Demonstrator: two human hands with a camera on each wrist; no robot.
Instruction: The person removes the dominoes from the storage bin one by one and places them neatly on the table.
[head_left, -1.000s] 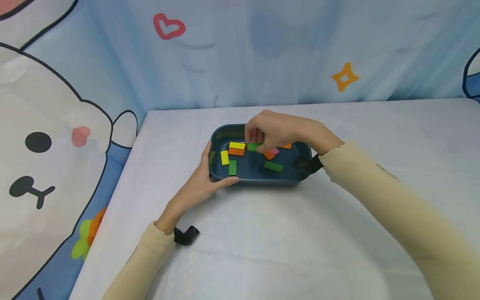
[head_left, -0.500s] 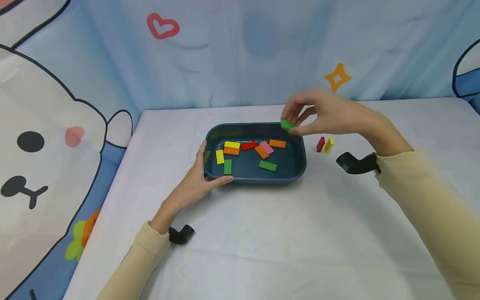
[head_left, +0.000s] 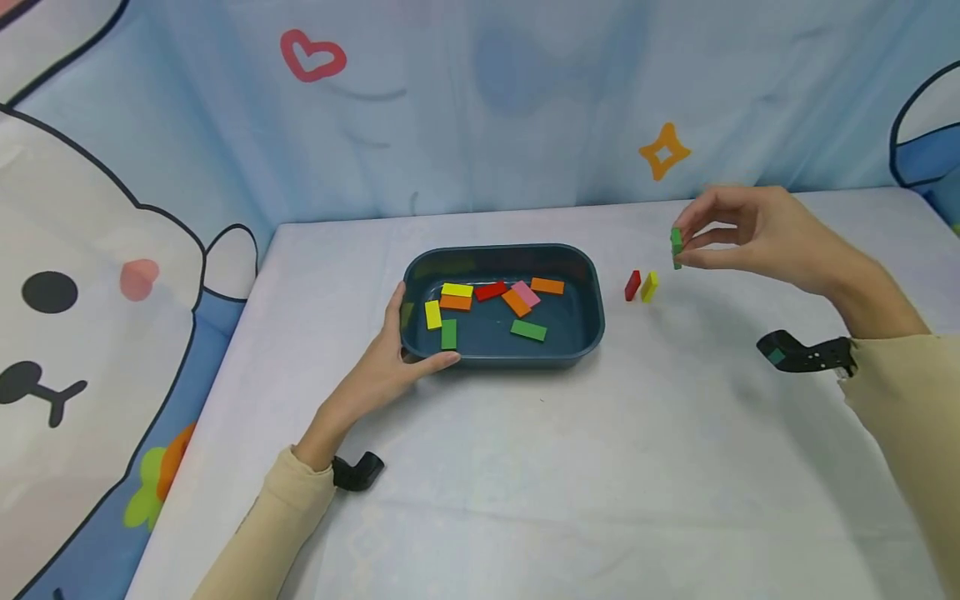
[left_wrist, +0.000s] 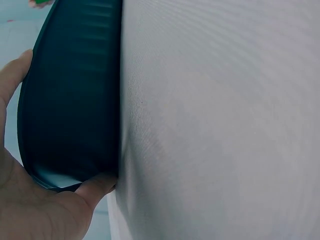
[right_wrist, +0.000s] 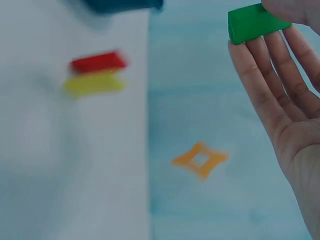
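Green block out of the tray, now at right of frame

Your right hand pinches the green block, carried from the tray to above the red block and yellow block; your left hand still grips the tray's left rim.

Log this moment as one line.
right hand: pinches green block above table | left hand: holds tray | red block, yellow block: standing
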